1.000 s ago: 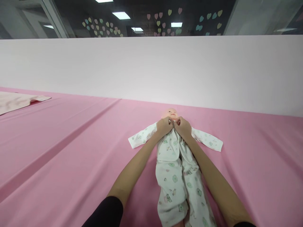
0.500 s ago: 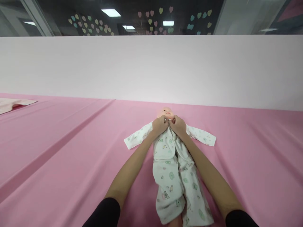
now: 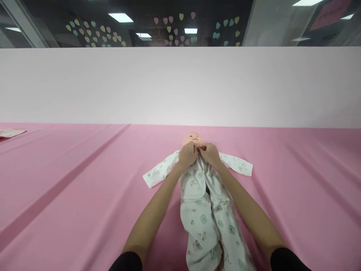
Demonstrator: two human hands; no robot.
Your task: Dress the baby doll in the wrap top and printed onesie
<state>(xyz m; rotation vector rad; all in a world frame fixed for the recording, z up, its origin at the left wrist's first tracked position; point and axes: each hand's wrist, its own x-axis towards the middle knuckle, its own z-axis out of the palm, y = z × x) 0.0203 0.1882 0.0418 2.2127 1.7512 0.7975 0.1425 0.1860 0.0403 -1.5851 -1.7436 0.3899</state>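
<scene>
A baby doll (image 3: 193,137) lies on its back with its head toward the wall. It wears a white printed baby jacket (image 3: 193,184) and matching trousers (image 3: 201,222). The jacket's sleeves are spread out to both sides, and its front edges part lower down. At the neck, my left hand (image 3: 188,153) pinches the jacket's collar edge. My right hand (image 3: 210,153) pinches the collar from the other side, with its fingertips close against the left ones. The fingers hide whatever fastening may be there.
A pink sheet (image 3: 70,195) with long creases covers the surface. Behind it rises a white wall (image 3: 169,84), topped by a dark window (image 3: 169,9) with heart stickers. A pale folded cloth (image 3: 11,133) lies at the far left edge.
My fingertips have drawn closer together at the collar. The camera view has shifted slightly, so the cloth at the left shows less. The doll stays in place.
</scene>
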